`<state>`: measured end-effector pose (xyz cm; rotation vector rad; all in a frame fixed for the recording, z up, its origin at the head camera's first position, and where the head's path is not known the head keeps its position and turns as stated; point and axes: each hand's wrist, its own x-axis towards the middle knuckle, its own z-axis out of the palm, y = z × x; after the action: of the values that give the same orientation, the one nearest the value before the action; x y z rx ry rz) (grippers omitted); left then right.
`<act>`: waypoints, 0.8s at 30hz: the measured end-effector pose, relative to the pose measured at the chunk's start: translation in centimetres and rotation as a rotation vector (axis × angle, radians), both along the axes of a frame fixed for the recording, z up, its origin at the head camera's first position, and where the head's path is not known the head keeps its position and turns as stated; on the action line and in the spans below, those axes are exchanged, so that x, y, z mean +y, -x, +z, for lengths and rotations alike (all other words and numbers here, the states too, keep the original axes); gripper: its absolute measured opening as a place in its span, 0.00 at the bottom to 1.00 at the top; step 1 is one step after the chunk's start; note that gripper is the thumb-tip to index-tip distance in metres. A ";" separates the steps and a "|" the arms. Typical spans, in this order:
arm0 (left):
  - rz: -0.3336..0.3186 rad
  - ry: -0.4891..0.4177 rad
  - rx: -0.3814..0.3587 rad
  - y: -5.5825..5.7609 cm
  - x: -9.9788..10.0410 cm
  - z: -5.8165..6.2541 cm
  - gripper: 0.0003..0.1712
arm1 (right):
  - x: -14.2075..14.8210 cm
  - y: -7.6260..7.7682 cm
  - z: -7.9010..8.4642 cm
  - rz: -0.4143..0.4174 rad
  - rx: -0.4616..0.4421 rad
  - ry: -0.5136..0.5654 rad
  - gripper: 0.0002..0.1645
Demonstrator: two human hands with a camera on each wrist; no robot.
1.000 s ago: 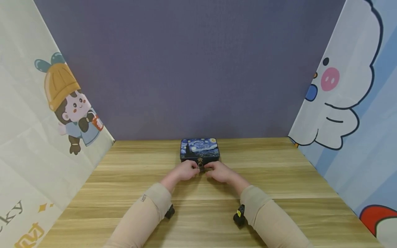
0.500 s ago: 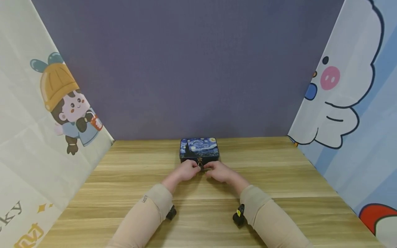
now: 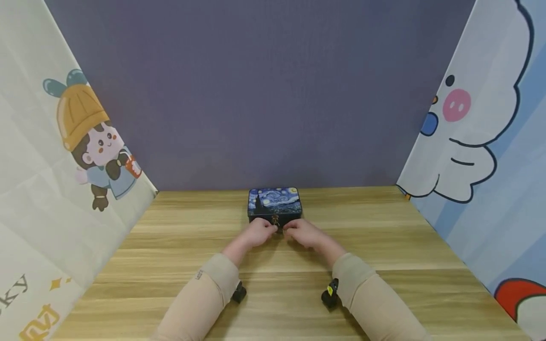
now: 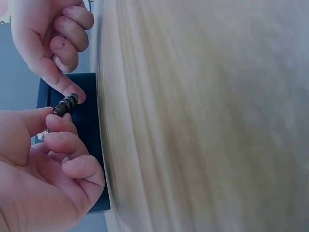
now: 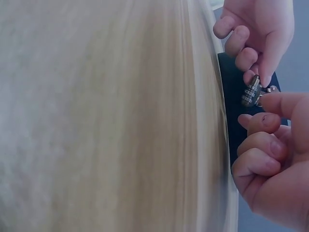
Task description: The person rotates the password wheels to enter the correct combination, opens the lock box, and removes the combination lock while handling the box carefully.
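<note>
A small combination padlock [image 5: 251, 92] with numbered dials is at the front latch of a dark box [image 3: 275, 201], whose lid carries a swirling blue night-sky painting. My left hand [image 3: 258, 232] pinches the padlock between thumb and index finger, the other fingers curled. From the other side my right hand [image 3: 304, 232] reaches in. Its thumb [image 5: 277, 102] overlaps the shackle in the right wrist view, and in the left wrist view its index finger [image 4: 72, 92] lies right at the dial end. I cannot tell whether the right fingers grip the padlock.
The box stands at the far edge of a wood-grain table [image 3: 273, 303], against a grey-purple back panel [image 3: 273, 94]. Printed cartoon panels [image 3: 465, 156] flank both sides. A black wrist device [image 3: 330, 294] sits by the right sleeve and another [image 3: 239, 292] by the left.
Both hands have edged slightly toward the box. The padlock body, seen hanging between the hands a second ago, is now mostly hidden by the fingers in the head view.
</note>
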<state>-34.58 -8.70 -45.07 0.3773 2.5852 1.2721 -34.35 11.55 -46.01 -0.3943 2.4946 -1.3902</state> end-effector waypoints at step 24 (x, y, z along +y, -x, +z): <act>0.113 -0.373 -0.239 -0.5 0.3 -0.5 0.22 | 0.7 -0.3 0.9 -0.098 -0.229 0.203 0.25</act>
<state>-34.08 -8.42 -45.61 0.1324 2.1964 1.7280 -34.01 12.26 -45.11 -0.1427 2.2242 -1.6330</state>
